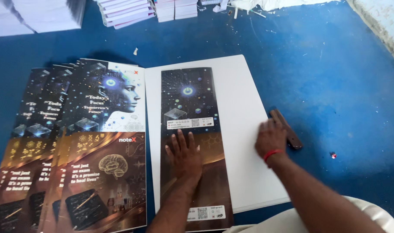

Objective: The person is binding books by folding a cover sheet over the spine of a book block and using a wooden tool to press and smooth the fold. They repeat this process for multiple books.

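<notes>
The white sheet (240,129) lying flat on the blue floor (335,77) serves as landmark. To its left, touching its left edge, lies a fanned stack of printed covers (89,146), dark blue above and brown below; only the top one shows whole, the ones beneath peek out as narrow strips, and the stack's lower end is cut off by the frame. On the left half of the white sheet lies a narrow printed cover strip (190,112), its bottom edge running past the sheet's near edge and partly hidden by a forearm. The left hand (185,156) rests flat on the middle of this strip, fingers spread and straight, palm down, gripping nothing. Toward the sheet's right edge the right hand (271,139), a red band at its wrist, lies palm down with fingers loosely extended; its fingertips reach a dark wooden tool (287,129) just off the sheet's right edge. Whether the fingers grasp the tool or merely touch it cannot be told, since the hand covers part of it. Beyond the sheet's far edge, stacks of white paper blocks (132,11) are cut off at the top.
</notes>
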